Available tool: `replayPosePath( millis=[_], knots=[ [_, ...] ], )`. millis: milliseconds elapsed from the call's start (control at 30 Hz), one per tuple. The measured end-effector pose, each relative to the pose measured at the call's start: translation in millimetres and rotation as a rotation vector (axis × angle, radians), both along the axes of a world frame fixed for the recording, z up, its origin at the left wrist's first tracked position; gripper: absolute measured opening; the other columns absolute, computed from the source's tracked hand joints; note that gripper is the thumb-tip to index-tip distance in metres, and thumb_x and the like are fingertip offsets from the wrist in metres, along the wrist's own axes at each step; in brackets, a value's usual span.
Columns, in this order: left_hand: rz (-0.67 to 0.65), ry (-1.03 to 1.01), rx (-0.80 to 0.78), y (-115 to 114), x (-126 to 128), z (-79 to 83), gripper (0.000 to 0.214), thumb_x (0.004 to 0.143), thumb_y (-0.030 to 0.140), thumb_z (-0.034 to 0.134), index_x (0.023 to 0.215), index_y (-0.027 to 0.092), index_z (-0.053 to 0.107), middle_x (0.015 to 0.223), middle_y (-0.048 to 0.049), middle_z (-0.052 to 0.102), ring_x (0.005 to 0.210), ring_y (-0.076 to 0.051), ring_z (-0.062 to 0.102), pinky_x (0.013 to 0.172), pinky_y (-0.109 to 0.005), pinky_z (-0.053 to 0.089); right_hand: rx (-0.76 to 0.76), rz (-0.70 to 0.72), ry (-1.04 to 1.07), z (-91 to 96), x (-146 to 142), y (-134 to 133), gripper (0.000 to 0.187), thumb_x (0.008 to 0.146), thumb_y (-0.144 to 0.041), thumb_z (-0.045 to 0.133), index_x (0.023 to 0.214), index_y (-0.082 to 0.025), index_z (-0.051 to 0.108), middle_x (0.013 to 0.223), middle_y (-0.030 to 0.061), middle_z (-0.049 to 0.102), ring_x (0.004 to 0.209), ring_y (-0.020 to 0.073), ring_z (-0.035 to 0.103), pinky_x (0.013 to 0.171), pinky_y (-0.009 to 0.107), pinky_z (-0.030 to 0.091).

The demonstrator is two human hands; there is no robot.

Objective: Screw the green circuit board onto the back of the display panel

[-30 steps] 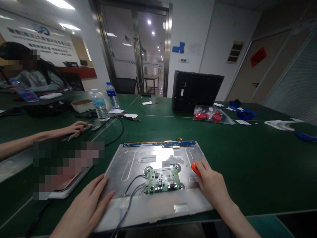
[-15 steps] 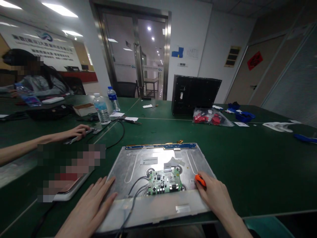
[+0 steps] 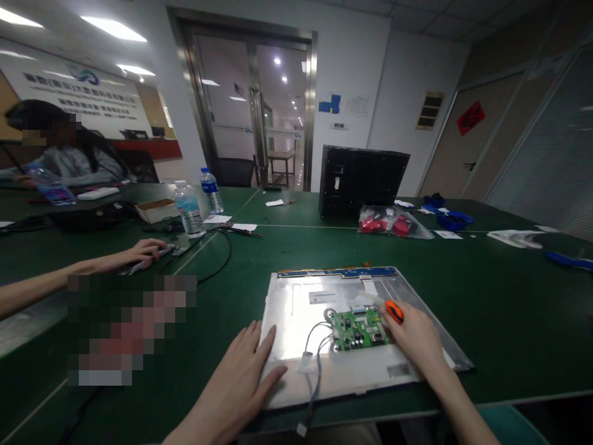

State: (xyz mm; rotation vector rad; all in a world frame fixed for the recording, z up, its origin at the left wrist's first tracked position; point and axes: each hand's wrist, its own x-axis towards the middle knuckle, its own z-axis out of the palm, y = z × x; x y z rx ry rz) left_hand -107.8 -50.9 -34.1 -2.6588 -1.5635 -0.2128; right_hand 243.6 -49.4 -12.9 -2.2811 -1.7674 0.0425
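Observation:
A flat metal-backed display panel (image 3: 296, 303) lies on the green table in front of me, with a blue circuit strip (image 3: 343, 274) along its far edge. A green circuit board (image 3: 354, 327) with thin cables (image 3: 319, 364) is fixed on its back. My left hand (image 3: 236, 371) rests on the panel's left edge, fingers stretched out. In my right hand (image 3: 414, 337), closed over the panel beside the green board, is an orange-and-black-handled tool (image 3: 395, 312); its working end is blurred, so its kind is unclear.
A co-worker's hand (image 3: 148, 252) lies on a small device at the left. Water bottles (image 3: 189, 210) and a cardboard box (image 3: 157, 210) stand behind it. A black monitor casing (image 3: 364, 182) and a plastic bag with red parts (image 3: 393, 222) are at the back.
The panel has shifted to the right and turned a little, with my left hand following. My right hand with the orange-handled tool has moved right and slightly away from me, beside the green board.

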Motion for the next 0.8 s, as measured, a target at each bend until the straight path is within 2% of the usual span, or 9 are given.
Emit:
replayPosePath(
  millis=[167,333,533,667,800],
  knots=[
    [-0.061,-0.016,-0.151,0,46,14.0,0.075,0.093,0.061,0.040,0.143,0.006,0.047,0.146,-0.0266,0.044,0.137,-0.041,0.040,0.109,-0.057,0.036,0.022,0.003,-0.034,-2.6,21,11,0.035,0.096,-0.042,0.046,0.111,-0.020,0.070,0.104,0.0124,0.073,0.093,0.0278,0.069,0.073,0.031,0.048],
    [-0.084,0.045,-0.273,3,83,29.2,0.079,0.095,0.058,0.041,0.145,-0.003,0.040,0.147,-0.0336,0.036,0.140,-0.045,0.031,0.112,-0.058,0.029,0.111,0.059,-0.026,-16.7,57,16,0.037,0.093,-0.045,0.048,0.106,-0.019,0.071,0.101,0.0113,0.073,0.089,0.0268,0.069,0.074,0.032,0.050],
    [-0.086,0.078,-0.299,8,106,31.4,0.082,0.095,0.059,0.039,0.148,-0.003,0.034,0.148,-0.0346,0.033,0.141,-0.045,0.028,0.113,-0.058,0.026,0.154,0.104,-0.057,-24.2,88,13,0.034,0.095,-0.039,0.045,0.097,-0.020,0.073,0.097,0.0105,0.075,0.086,0.0278,0.070,0.072,0.033,0.051],
    [-0.092,0.068,-0.297,11,117,28.7,0.082,0.095,0.058,0.041,0.148,-0.003,0.034,0.148,-0.0343,0.034,0.141,-0.046,0.028,0.114,-0.058,0.025,0.113,0.091,-0.114,-23.8,101,10,0.027,0.092,-0.030,0.050,0.104,-0.022,0.073,0.105,0.0089,0.075,0.093,0.0290,0.071,0.073,0.033,0.052],
    [-0.105,0.036,-0.295,14,128,27.8,0.081,0.094,0.057,0.045,0.148,-0.003,0.036,0.148,-0.0331,0.036,0.140,-0.046,0.030,0.113,-0.058,0.026,0.026,0.020,-0.193,-22.4,113,9,0.030,0.089,-0.023,0.052,0.113,-0.023,0.070,0.102,0.0084,0.076,0.093,0.0285,0.072,0.074,0.033,0.052]
  ],
)
